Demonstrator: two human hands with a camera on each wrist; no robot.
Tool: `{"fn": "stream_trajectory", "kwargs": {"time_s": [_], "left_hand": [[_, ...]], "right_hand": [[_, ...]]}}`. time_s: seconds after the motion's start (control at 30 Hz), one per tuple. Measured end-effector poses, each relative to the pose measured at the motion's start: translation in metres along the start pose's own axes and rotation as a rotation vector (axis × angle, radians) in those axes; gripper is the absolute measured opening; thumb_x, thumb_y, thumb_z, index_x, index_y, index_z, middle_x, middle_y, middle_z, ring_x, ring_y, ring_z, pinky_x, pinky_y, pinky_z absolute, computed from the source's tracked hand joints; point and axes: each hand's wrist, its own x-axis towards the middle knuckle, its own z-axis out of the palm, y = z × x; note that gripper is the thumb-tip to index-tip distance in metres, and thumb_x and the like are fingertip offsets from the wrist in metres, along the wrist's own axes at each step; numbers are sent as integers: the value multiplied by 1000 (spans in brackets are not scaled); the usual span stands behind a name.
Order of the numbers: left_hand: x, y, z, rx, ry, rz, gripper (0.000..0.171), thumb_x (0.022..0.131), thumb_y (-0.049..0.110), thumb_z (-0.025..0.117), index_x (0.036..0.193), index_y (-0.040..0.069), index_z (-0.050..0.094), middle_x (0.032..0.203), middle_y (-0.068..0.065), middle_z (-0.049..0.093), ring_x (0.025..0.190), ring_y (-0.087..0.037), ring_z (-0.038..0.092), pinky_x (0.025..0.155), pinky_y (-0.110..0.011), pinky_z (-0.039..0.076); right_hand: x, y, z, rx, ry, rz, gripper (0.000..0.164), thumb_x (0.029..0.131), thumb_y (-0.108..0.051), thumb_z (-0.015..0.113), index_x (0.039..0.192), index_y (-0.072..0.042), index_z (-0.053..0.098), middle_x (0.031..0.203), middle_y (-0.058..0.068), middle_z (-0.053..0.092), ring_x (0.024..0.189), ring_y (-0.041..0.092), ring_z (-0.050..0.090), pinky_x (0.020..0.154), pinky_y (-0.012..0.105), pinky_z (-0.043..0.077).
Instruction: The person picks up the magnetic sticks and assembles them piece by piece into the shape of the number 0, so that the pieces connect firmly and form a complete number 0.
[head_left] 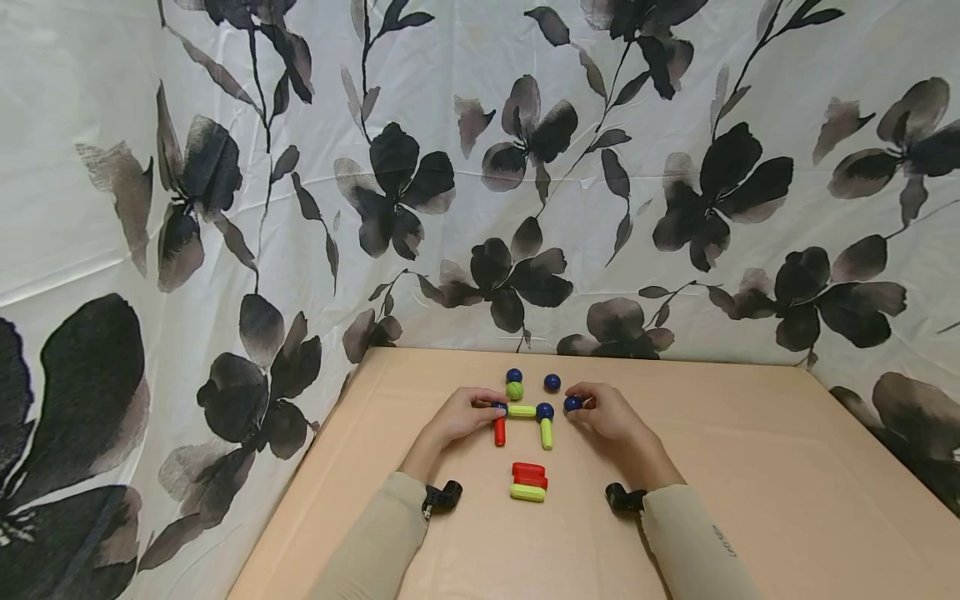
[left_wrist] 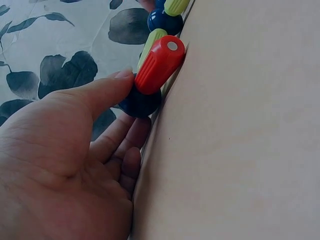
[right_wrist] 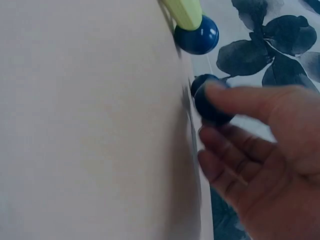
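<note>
My left hand (head_left: 461, 415) pinches a dark blue ball (left_wrist: 142, 105) between thumb and fingers. Joined to that ball are a red magnetic rod (left_wrist: 161, 65) and a yellow-green rod (head_left: 522, 411). The yellow-green rod runs right to a second blue ball (head_left: 544, 411), from which another yellow-green rod (head_left: 547, 435) points toward the near side. Just right of this assembly, my right hand (head_left: 611, 412) pinches a separate blue ball (right_wrist: 215, 110) by thumb and fingers. A small gap lies between that ball and the assembly.
Beyond the hands, a loose blue ball (head_left: 552, 383) and a green ball (head_left: 514, 390) lie on the tan table (head_left: 750, 467), with another blue ball (head_left: 513, 375) behind the green one. Nearer me, two red rods (head_left: 530, 482) lie beside a yellow-green rod (head_left: 527, 493). Floral cloth (head_left: 420, 317) hangs behind.
</note>
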Motion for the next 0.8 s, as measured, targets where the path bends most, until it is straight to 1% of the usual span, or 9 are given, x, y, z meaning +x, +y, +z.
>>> {"fn": "stream_trajectory", "kwargs": {"time_s": [0.1,0.2,0.37,0.47,0.57,0.63,0.67,0.8], "left_hand": [[0,0,0,3,-1,-4,30,97,20,75,125,10,76,124,-5,74,102,-15,62,89,-27,53],[0,1,0,15,1,-5,30,97,21,75,125,11,76,123,-4,74,103,-15,63,90,-29,54],[2,3,-1,20,5,-12,30,98,22,74,126,11,76,122,-3,74,103,-16,62,92,-31,53],[2,4,-2,22,11,-16,29,98,22,75,125,12,76,121,-3,74,102,-17,61,92,-33,52],[2,3,-2,23,12,-19,29,98,22,75,125,12,77,120,-2,74,101,-16,61,92,-33,51],[2,2,-2,21,10,-20,29,98,22,75,125,12,77,120,-3,74,101,-17,61,92,-33,51],[2,2,-2,20,10,-20,29,98,22,75,125,12,77,120,-3,74,101,-17,61,92,-33,51],[1,1,-1,17,8,-23,29,98,21,74,125,11,76,121,-3,74,101,-17,61,92,-32,52]], "right_hand": [[-2,-6,-3,50,-29,18,39,94,-15,78,131,-11,69,111,5,69,102,25,58,90,37,48],[-4,-14,-8,50,-64,-6,39,94,-18,79,131,-12,70,113,2,70,104,25,57,91,37,47],[-6,-30,-19,11,-139,-144,34,92,-11,78,126,-9,72,109,3,71,97,24,58,87,35,51],[-7,-38,-22,20,-242,-197,33,91,-14,80,123,-9,73,107,3,72,94,23,59,83,33,51],[-8,-44,-22,49,-363,-202,33,91,-17,82,122,-10,75,108,2,75,93,23,60,82,32,52],[-9,-46,-21,62,-425,-194,32,91,-17,81,122,-8,76,107,3,76,93,24,60,81,32,52],[-9,-46,-20,66,-449,-189,32,92,-17,81,122,-7,76,107,3,76,93,25,60,82,33,52],[-10,-46,-15,60,-500,-166,33,91,-17,81,123,-8,77,104,3,76,94,25,60,82,34,51]]}}
